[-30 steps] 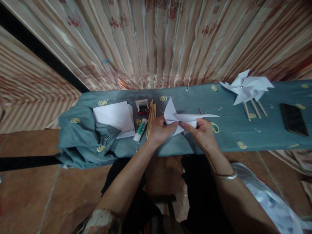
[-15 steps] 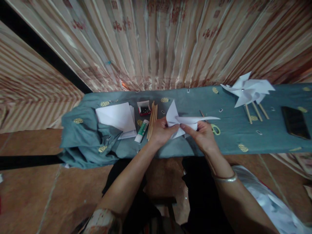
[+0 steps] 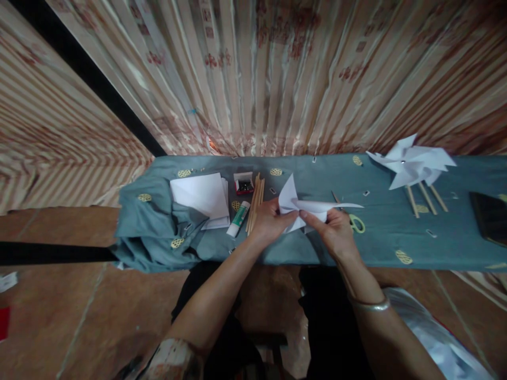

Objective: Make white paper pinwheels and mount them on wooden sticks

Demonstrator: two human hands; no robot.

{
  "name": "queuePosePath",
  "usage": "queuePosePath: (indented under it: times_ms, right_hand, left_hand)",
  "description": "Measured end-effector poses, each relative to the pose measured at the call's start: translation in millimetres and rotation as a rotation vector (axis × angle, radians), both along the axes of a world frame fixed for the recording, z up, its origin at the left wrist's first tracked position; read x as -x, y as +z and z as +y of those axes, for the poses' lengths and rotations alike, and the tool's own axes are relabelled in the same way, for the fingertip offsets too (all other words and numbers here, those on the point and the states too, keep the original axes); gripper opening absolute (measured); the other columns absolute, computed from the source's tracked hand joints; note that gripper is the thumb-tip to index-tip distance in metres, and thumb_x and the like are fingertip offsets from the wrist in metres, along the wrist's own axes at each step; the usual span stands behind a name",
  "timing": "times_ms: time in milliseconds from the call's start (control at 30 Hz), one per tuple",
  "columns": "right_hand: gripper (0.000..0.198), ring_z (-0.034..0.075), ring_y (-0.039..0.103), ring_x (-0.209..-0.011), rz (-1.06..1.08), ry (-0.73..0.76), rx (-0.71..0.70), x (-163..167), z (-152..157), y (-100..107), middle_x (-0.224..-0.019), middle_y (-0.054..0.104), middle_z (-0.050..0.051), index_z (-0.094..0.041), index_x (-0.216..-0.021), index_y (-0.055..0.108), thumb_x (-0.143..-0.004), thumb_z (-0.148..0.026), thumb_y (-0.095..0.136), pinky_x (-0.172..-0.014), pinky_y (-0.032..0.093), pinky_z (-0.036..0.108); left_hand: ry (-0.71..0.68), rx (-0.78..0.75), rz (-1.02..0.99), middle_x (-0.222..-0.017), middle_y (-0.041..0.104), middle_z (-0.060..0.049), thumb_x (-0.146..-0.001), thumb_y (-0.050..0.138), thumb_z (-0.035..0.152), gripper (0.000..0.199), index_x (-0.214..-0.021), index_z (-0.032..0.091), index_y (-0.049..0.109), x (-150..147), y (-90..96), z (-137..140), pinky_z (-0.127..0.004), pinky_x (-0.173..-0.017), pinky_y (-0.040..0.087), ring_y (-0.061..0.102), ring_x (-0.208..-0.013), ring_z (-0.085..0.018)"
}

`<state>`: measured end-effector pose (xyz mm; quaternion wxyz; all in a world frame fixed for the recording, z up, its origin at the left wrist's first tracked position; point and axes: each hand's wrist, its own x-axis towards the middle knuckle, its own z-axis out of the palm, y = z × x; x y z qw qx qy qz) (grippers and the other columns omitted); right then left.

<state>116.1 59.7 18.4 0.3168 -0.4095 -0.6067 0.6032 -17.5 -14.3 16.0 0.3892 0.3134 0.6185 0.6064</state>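
A white paper pinwheel (image 3: 290, 194), its blades bent toward the middle, is held between both hands above the table. My left hand (image 3: 272, 220) grips its left side, the thumb pressed close to the centre. My right hand (image 3: 336, 228) pinches the right side, thumb tip beside the left thumb at the centre. One blade points up and another sticks out to the right over my right fingers. Beside my left hand lie several wooden sticks (image 3: 255, 205) and a glue stick (image 3: 238, 219). Green-handled scissors (image 3: 357, 224) lie next to my right hand, partly hidden by it.
On the blue-green tablecloth (image 3: 380, 237) rest a stack of white paper (image 3: 200, 196) and a small box of dark pins (image 3: 244, 183) at left. Finished pinwheels on sticks (image 3: 420, 164) and a dark phone (image 3: 489, 216) lie at right. A striped curtain (image 3: 253, 84) hangs behind.
The camera view has shifted, so everything sits slightly lower and mostly further right. Both hands keep their hold on the pinwheel, with the thumbs still at its centre.
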Motion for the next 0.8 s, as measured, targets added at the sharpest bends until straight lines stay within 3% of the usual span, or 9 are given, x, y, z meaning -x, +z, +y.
queuePosePath:
  times_ms: [267,400,533,600,667,733,800]
  right_hand:
    - [0.03,0.018,0.065,-0.059,0.008,-0.042,0.003,2.7,-1.5,-5.4,-0.072,0.076,0.003,-0.019,-0.077,0.077,-0.057,-0.039,0.085,-0.058,0.052,0.03]
    - [0.028,0.016,0.064,-0.058,0.015,-0.063,0.003,0.6,1.8,-3.8,-0.068,0.075,0.001,-0.02,-0.074,0.076,-0.056,-0.039,0.085,-0.056,0.051,0.029]
    - [0.026,0.017,0.066,-0.063,0.019,-0.128,-0.05,-6.8,8.6,-0.6,-0.073,0.076,0.002,-0.021,-0.077,0.077,-0.058,-0.038,0.084,-0.063,0.053,0.032]
    - [0.026,0.018,0.067,-0.065,0.002,-0.144,-0.078,-11.5,11.0,0.9,-0.076,0.077,0.002,-0.021,-0.078,0.077,-0.059,-0.037,0.084,-0.065,0.054,0.033]
    - [0.025,0.018,0.067,-0.066,-0.01,-0.143,-0.101,-15.5,11.9,2.3,-0.077,0.077,0.002,-0.022,-0.079,0.078,-0.06,-0.037,0.083,-0.064,0.053,0.033]
    - [0.024,0.018,0.067,-0.066,-0.009,-0.13,-0.121,-18.2,11.3,3.9,-0.076,0.077,0.002,-0.021,-0.079,0.078,-0.061,-0.037,0.082,-0.064,0.053,0.032]
    - [0.025,0.018,0.066,-0.064,-0.013,-0.117,-0.133,-20.0,9.8,5.9,-0.075,0.077,0.002,-0.021,-0.08,0.078,-0.061,-0.037,0.082,-0.062,0.053,0.032]
  left_hand:
    - [-0.007,-0.027,0.03,-0.07,0.07,0.0,-0.07,0.072,0.02,0.012,-0.08,0.013,0.073,1.5,-7.1,-0.9,-0.022,-0.06,0.046,0.061,-0.065,-0.013]
    - [-0.044,-0.071,-0.056,-0.075,0.071,-0.001,-0.069,0.076,0.033,0.025,-0.085,0.013,0.073,0.3,-2.2,-3.2,-0.023,-0.062,0.047,0.062,-0.067,-0.014]
    - [-0.019,-0.125,-0.072,-0.089,0.073,-0.006,-0.086,0.059,0.045,0.036,-0.098,0.014,0.072,11.5,1.8,-5.6,-0.029,-0.075,0.052,0.067,-0.082,-0.018]
    - [0.045,-0.072,0.084,-0.091,0.073,-0.009,-0.095,0.042,0.041,0.041,-0.099,0.013,0.071,22.8,0.0,-6.5,-0.032,-0.078,0.053,0.068,-0.082,-0.019]
    - [0.092,0.021,0.477,-0.101,0.072,-0.01,-0.093,0.048,0.027,0.027,-0.103,0.015,0.071,34.3,-3.2,-7.6,-0.034,-0.089,0.051,0.066,-0.094,-0.02]
    - [0.048,0.159,0.855,-0.107,0.07,-0.01,-0.087,0.054,0.015,0.023,-0.103,0.015,0.07,42.6,-6.2,-8.6,-0.038,-0.098,0.047,0.062,-0.106,-0.023]
    - [-0.026,0.287,1.095,-0.108,0.068,-0.011,-0.085,0.056,0.013,0.023,-0.104,0.015,0.07,46.4,-8.6,-9.3,-0.039,-0.098,0.046,0.06,-0.109,-0.025]
